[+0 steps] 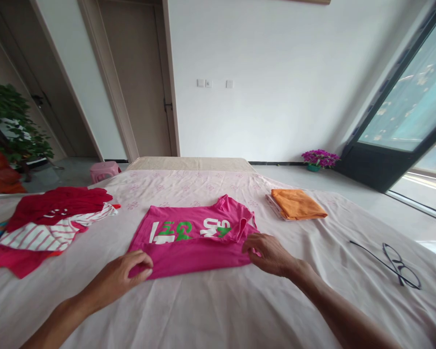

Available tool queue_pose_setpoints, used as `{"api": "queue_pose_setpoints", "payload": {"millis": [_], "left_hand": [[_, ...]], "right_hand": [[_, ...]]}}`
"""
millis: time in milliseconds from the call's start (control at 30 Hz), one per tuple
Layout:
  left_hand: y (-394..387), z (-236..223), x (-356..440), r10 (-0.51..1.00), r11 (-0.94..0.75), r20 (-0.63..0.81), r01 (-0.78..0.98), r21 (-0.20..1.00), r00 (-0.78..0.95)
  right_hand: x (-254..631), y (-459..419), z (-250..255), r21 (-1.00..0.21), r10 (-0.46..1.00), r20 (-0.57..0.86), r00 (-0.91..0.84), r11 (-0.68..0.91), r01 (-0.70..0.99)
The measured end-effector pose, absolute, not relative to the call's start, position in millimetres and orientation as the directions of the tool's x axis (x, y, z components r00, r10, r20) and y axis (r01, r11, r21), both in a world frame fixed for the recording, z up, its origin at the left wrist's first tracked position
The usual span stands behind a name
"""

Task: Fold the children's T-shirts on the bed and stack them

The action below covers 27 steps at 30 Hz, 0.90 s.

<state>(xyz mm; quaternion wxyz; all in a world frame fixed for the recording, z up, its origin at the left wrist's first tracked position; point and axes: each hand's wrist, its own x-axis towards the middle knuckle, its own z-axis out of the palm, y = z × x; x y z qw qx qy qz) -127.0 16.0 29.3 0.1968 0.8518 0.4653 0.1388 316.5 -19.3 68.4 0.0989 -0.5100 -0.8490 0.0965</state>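
A pink T-shirt [199,257] with white and green lettering lies sideways on the cloth-covered surface, its near side folded over part of the print. At its lower left corner is my left hand [125,274], thumb and fingers curled together around the edge of the fabric. My right hand [271,254] is at the sleeve end on the right, its bent fingers pinching the cloth near the fold. The fingertips of both hands are partly hidden. One short sleeve points away from me at the far right corner.
A loose heap of red and striped clothes [54,223] lies at the left. To the right are a folded orange cloth [298,203] on a paler one and black-framed glasses [396,264]. Beyond the pale sheet [189,315] stand a pink stool [104,169] and purple flowers [319,158].
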Motion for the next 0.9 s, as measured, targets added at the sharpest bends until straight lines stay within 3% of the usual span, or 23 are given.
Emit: {"api": "queue_pose_setpoints", "payload": {"millis": [67,167,267,333,500,700,900], "left_hand": [[25.7,27.6,-115.1,0.852,-0.489,0.093,0.718,0.495,0.516],[39.4,15.3,-99.9,0.811,-0.575,0.207,0.679,0.456,0.547],[43.8,-0.7,-93.7,0.766,-0.642,0.292,0.683,0.348,0.572],[42.4,-9.3,-93.9,0.741,-0.669,0.313,0.698,0.256,0.594],[38.1,-20.0,-99.2,0.725,-0.662,0.295,0.748,0.049,0.623],[38.3,-23.0,-104.1,0.726,-0.648,0.271,0.761,-0.039,0.632],[39.0,-27.0,-104.4,0.734,-0.636,0.269,0.77,-0.049,0.623]], "right_hand": [[300.6,-6.5,69.9,-0.253,0.891,0.063,-0.45,0.451,0.856],[281.4,11.9,59.5,-0.164,0.905,0.165,-0.393,0.418,0.893],[273.3,17.9,41.6,-0.098,0.898,0.276,-0.344,0.382,0.919],[274.0,16.6,28.9,-0.07,0.866,0.297,-0.403,0.44,0.895],[288.7,21.5,5.6,-0.035,0.853,0.24,-0.464,0.485,0.874],[307.1,36.1,7.2,-0.091,0.938,0.252,-0.239,0.268,0.959],[324.0,25.5,12.1,-0.145,0.949,0.287,0.134,-0.095,0.985]]}}
